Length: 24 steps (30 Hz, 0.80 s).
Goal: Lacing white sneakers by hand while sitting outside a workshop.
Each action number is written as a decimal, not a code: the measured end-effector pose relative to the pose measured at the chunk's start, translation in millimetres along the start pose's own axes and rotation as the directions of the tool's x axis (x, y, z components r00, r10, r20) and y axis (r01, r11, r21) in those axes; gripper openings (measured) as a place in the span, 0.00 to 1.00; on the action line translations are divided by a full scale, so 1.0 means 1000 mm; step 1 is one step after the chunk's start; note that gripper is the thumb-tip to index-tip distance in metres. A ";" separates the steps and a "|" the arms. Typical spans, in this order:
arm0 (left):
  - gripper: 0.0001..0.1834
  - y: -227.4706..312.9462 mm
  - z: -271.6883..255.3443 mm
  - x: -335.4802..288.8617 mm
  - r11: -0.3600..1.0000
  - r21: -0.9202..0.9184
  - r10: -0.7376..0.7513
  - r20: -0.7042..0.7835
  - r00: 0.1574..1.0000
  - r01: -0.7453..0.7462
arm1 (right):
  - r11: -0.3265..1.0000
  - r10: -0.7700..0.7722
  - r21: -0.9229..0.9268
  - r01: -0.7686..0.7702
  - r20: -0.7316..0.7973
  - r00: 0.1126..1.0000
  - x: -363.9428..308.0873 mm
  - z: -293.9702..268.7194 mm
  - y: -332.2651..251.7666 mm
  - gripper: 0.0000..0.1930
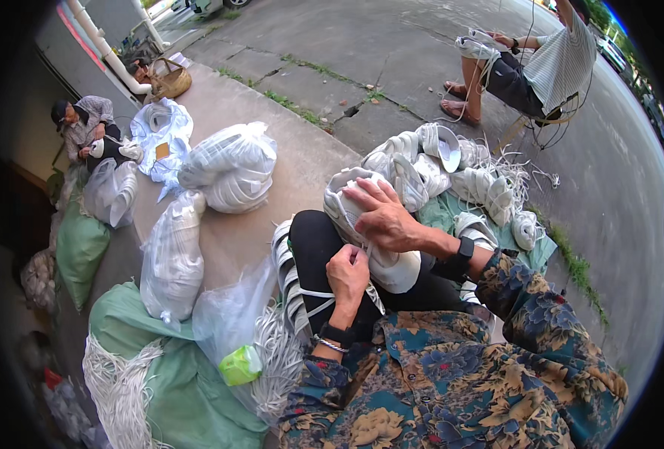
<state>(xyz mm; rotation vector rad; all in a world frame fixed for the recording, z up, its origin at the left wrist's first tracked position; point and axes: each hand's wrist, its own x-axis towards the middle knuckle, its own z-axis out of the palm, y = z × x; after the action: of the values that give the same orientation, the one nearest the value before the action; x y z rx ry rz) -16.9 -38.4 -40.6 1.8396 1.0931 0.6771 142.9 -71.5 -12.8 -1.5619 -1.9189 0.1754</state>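
A stack of white shoe uppers (399, 271) rests across my lap, over black trousers. My right hand (395, 223) is on top of it, the upper fingers spread across the white material and the lower finger curled against it; its thumb is hidden. Beside the near left edge of the stack, my left hand (349, 275) is closed in a pinch. What lies between its fingertips is too small to make out. A white band (315, 295) crosses my left thigh, and more striped white uppers (285, 262) hang along its outer side.
White shoe uppers (407, 176) lie piled on green sheeting ahead right. Left are filled plastic bags (234, 168), a green sack (197, 396) and bundles of white laces (118, 382). One person (549, 75) sits far right, another (92, 123) far left. A basket (169, 78) stands behind.
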 end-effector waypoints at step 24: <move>0.18 0.011 0.018 0.008 0.873 0.413 0.298 -0.025 0.954 -0.262 | 0.948 -0.036 -0.311 0.071 0.116 0.993 -0.002 0.029 0.004 0.17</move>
<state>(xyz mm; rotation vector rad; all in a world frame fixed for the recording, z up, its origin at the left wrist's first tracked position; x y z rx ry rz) 5.2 -41.6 -39.6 2.3806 1.0926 0.7432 130.9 -63.9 -38.2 -1.7312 -2.1550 -0.0759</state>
